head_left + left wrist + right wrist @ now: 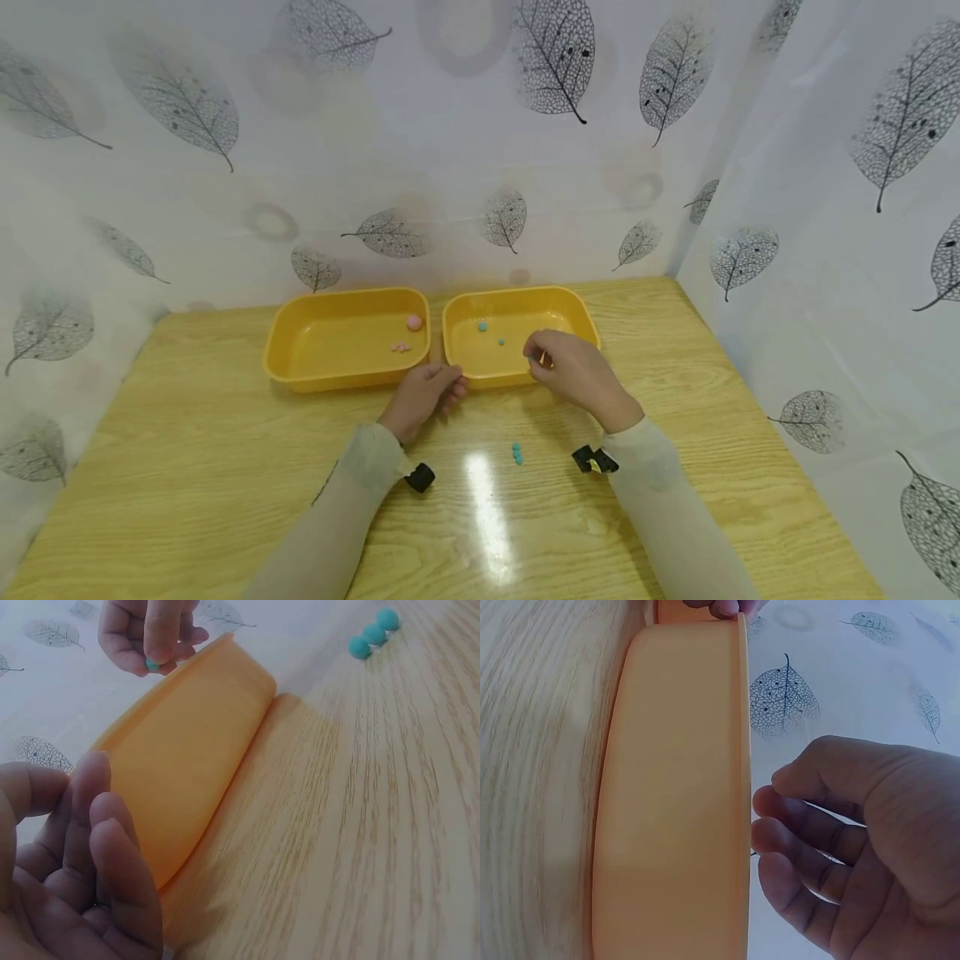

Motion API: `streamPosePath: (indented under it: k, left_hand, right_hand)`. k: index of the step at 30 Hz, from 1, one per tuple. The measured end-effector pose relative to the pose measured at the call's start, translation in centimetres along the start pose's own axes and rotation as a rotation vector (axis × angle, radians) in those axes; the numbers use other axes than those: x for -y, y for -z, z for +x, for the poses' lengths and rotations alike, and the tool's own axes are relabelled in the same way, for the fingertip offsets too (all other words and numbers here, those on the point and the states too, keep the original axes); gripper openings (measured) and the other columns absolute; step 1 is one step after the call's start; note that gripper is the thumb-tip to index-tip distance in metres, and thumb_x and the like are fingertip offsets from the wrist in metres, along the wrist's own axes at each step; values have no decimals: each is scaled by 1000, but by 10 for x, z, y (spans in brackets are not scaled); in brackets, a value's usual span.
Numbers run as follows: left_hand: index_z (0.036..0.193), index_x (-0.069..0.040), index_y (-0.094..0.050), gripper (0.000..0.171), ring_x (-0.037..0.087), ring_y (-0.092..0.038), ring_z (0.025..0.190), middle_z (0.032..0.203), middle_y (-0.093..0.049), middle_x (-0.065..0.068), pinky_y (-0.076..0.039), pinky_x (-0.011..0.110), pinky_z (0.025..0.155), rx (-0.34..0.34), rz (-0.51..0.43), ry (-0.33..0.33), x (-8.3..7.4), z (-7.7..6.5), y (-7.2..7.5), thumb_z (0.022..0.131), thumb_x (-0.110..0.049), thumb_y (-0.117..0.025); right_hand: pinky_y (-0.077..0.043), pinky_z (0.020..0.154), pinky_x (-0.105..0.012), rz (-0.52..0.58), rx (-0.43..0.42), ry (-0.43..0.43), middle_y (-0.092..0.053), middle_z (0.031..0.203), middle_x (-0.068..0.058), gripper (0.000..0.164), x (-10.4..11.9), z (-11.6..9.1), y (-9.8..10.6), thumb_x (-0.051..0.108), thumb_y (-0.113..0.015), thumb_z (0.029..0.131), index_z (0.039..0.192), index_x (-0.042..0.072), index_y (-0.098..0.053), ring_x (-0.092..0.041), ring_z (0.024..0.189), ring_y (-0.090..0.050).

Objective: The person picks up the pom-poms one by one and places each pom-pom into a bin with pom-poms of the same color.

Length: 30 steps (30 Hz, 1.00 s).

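Observation:
My left hand (425, 395) pinches the near left corner of the right yellow tray (491, 381) between thumb and index finger. Its other fingers curl loosely outside the tray wall in the left wrist view. Over that tray's near right rim, my right hand (573, 372) pinches a small teal ball (152, 666), mostly covered by the fingertips. Inside the tray lie two more teal balls, a larger one (482, 327) and a smaller one (501, 342). Three teal balls (373, 634) sit in a row on the table in front of the tray.
A second yellow tray (300, 385) stands close on the left, with a bigger pink ball (414, 322) and several tiny pink balls (401, 347) inside. Leaf-patterned sheeting (420, 167) rises behind and beside the wooden table (187, 467).

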<state>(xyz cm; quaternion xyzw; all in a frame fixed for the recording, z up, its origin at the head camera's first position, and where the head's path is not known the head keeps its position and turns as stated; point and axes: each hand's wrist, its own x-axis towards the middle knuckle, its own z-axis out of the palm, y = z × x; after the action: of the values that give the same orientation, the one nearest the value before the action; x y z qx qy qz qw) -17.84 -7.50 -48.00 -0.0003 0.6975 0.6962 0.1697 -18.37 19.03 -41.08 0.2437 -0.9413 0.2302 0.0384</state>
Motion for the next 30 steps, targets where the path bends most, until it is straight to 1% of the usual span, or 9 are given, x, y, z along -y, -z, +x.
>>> streamPosePath:
  k: [16,24,27,30]
  left_hand:
    - [105,7,-72,36,11,-59,69,84,-71,4,-51,23,61,-3,-6,10,0,0,-1,107,-26,-58]
    - [105,6,-73,41,12,-60,69,83,-71,2,-51,22,61,-4,-12,12,4,1,-2,107,-32,-59]
    - [104,5,-73,42,12,-60,70,83,-71,2,-51,22,61,4,-19,11,5,1,-1,106,-35,-60]
    - [105,6,-72,43,11,-60,70,84,-71,2,-51,22,61,31,-32,1,5,2,0,106,-35,-60]
  right_hand:
    - [-55,73,-33,-4,6,-2,-71,98,0,12,-2,0,0,10,-68,98,107,8,-75,-15,82,-62]
    - [-54,74,-34,31,15,5,-71,97,-1,11,-3,0,1,7,-68,97,106,7,-75,-15,82,-61]
    - [-54,74,-34,39,16,15,-71,96,-1,11,-3,0,1,6,-68,97,106,6,-75,-15,81,-61]
    - [-54,74,-34,40,14,16,-71,96,-1,11,-3,1,0,7,-68,97,106,6,-74,-14,81,-60]
